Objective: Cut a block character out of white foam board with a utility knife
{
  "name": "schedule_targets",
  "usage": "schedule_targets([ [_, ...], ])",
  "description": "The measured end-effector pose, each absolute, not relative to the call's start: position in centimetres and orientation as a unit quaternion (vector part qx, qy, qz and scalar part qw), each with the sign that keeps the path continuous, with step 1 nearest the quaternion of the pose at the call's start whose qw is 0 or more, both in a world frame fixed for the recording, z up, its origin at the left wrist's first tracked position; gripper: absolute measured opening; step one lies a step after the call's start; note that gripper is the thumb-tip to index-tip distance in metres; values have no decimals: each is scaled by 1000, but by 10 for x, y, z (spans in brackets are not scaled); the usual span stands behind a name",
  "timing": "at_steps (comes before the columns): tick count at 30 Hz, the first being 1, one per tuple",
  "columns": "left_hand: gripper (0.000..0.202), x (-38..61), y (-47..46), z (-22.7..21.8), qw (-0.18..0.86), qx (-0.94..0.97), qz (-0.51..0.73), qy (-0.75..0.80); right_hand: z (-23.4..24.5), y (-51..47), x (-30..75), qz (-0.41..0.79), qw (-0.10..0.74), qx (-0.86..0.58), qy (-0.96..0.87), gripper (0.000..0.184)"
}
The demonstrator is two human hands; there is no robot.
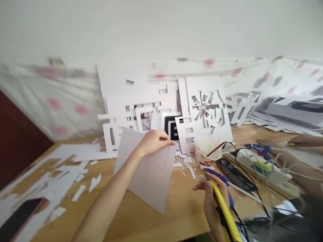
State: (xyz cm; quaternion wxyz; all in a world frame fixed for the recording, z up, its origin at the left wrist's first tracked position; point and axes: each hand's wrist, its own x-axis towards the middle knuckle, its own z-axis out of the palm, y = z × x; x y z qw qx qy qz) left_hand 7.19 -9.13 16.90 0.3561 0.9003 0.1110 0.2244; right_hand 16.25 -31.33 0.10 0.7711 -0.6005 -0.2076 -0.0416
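Observation:
My left hand [154, 142] pinches the upper right edge of a white board sheet [148, 185], which is tilted above the wooden table. Lower right, my right hand [211, 206] is closed around a yellow utility knife [224, 210] with a dark slider. The knife's tip points up and away, apart from the sheet. Right beside that hand lies a blue glue gun [230, 198], partly hidden behind the fingers. Behind the sheet, white boards with cut-out characters [207, 107] lean against the wall.
White offcuts [78, 193] and a dark phone [21, 218] lie at left. A paper cup [208, 153], a black glasses case-like object [236, 174], cables and a power strip [270, 174] crowd the right. Another person's hand [306, 140] is at far right, near a second blue glue gun [262, 150].

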Motion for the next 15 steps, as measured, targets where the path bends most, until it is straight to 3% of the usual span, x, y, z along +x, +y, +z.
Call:
schedule_targets([
  [4, 34, 40, -104, 236, 311, 865, 382, 97, 54, -310, 171, -114, 757, -603, -226, 46],
  [7, 34, 18, -119, 261, 267, 834, 470, 111, 94, -307, 174, -223, 724, -608, -238, 41],
  [11, 36, 1, -135, 247, 215, 775, 572, 161, 125, -293, 176, -334, 714, -576, -216, 39],
  [15, 45, -10, -145, 203, 263, 690, 641, 209, 121, -276, 181, -311, 713, -589, -217, 42],
])
